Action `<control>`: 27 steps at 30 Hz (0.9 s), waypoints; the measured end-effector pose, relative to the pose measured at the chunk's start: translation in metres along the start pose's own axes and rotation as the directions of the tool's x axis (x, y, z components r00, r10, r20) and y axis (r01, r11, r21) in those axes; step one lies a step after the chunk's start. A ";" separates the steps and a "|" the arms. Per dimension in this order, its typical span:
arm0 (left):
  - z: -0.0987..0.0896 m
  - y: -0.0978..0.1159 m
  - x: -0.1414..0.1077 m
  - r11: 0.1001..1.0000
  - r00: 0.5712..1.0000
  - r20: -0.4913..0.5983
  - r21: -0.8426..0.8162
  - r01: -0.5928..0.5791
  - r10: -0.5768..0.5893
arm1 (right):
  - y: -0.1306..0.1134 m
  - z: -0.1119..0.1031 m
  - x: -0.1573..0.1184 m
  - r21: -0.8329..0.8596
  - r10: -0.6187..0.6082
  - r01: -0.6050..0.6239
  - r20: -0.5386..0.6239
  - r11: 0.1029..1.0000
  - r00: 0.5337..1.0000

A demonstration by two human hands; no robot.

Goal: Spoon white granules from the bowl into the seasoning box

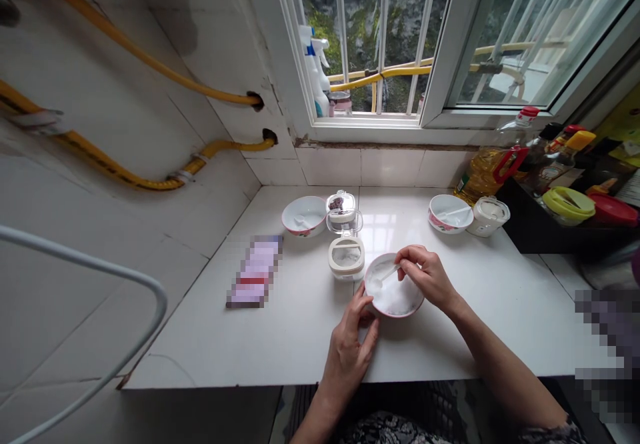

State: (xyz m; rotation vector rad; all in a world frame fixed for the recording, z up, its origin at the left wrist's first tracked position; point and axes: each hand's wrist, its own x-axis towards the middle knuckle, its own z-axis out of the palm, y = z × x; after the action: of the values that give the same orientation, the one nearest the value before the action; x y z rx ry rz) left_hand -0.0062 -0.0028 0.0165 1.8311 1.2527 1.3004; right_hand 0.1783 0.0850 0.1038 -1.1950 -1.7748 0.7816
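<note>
White spoon (389,275), its upper end hidden behind the right fingers (413,257); purple item (254,271) pixelated beyond identifying.

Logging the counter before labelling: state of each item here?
Right hand: pinching white spoon
White spoon: tip in granules
Left hand: against front bowl
Front bowl: holds white granules
Left bowl: spoon inside
Right bowl: spoon inside
Clear canister: lid appears open
Oil bottle: red-capped, partly full

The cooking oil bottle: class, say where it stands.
In the head view, the bottle of cooking oil stands at the counter's far right, under the window, behind a white lidded tub and a white bowl.
</note>
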 end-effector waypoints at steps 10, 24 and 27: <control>0.000 0.000 0.002 1.000 1.000 -0.001 -0.009 -0.019 0.019 | 0.009 -0.009 0.011 0.357 0.284 -0.254 -0.031 0.899 0.958; 0.001 -0.001 0.002 0.998 0.998 -0.020 0.005 -0.067 0.067 | -0.006 0.028 0.013 -0.317 -0.503 0.500 0.078 0.806 0.860; 0.002 -0.001 0.002 0.998 0.998 -0.018 -0.002 -0.055 0.055 | -0.009 0.018 0.012 -0.304 -0.492 0.460 -0.034 0.834 0.870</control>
State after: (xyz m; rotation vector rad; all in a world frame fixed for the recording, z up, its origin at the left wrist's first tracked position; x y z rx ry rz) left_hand -0.0050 -0.0001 0.0156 1.8684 1.2177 1.3492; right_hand 0.1560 0.0919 0.1063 -0.8845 -2.0217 0.1607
